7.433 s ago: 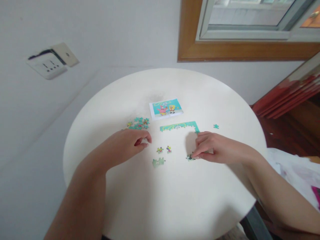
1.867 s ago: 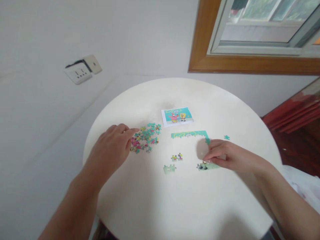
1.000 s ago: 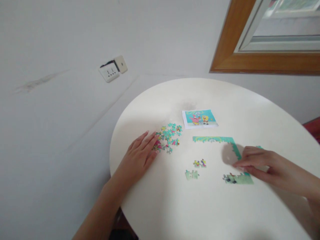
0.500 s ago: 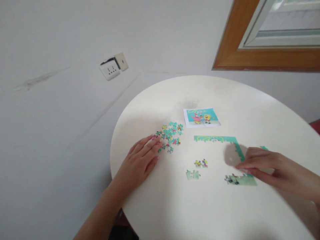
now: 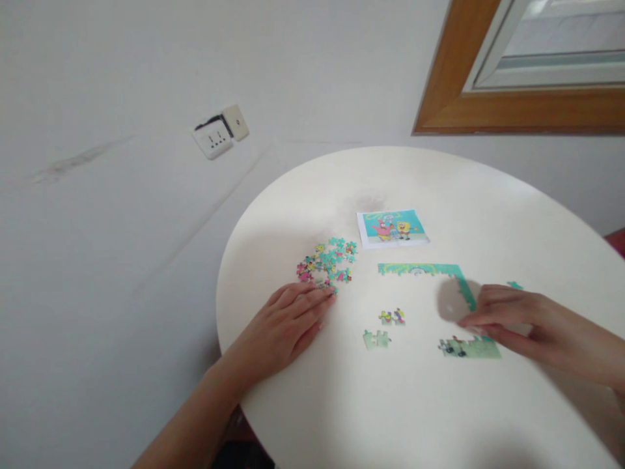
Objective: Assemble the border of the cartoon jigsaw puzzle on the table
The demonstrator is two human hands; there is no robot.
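My left hand (image 5: 286, 326) lies flat on the round white table (image 5: 405, 417), fingers together, fingertips just below a pile of loose puzzle pieces (image 5: 326, 264). My right hand (image 5: 517, 319) rests fingers-down on the table, its fingertips touching the top of a joined green strip of pieces (image 5: 469, 348). Above it lies the joined top border of the puzzle (image 5: 422, 271), which turns down at its right corner. Two small clusters, a colourful one (image 5: 392, 317) and a pale green one (image 5: 375, 339), lie between my hands.
A picture card (image 5: 392, 228) of the puzzle's cartoon image lies at the back of the table. One loose teal piece (image 5: 514, 285) sits beyond my right hand. A wall socket (image 5: 219, 132) is on the white wall, a wood-framed window (image 5: 517, 71) at upper right.
My left hand has slid back toward me, off the loose pile, and slightly right. My right hand has stayed by the green strip. The camera has swung left since the earliest frames.
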